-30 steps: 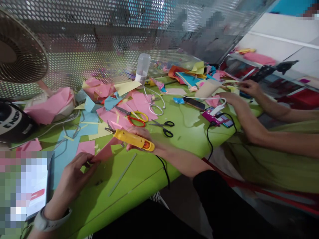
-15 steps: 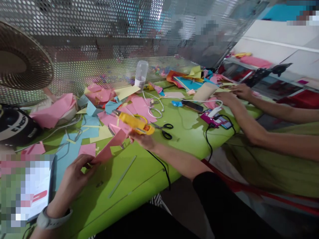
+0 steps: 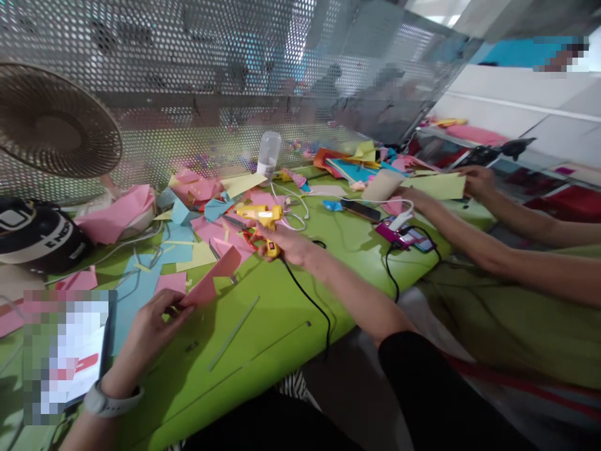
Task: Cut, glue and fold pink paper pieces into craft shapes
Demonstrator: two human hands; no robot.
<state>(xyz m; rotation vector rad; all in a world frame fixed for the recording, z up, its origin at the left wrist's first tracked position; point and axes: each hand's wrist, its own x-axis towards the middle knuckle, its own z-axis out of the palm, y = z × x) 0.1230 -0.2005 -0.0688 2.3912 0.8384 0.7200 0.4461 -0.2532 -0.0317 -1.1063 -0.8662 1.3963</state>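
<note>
One folded pink paper piece is pinched in the left hand; the right hand grips a yellow glue gun.

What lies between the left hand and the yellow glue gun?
Folded pink paper, held in the left hand, then a patch of bare green table before the yellow glue gun in the right hand. The head view shows this.

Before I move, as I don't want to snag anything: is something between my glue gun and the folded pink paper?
Nothing visible stands between the glue gun in your right hand and the folded pink paper; red-handled scissors lie low by that hand, partly hidden.
</note>
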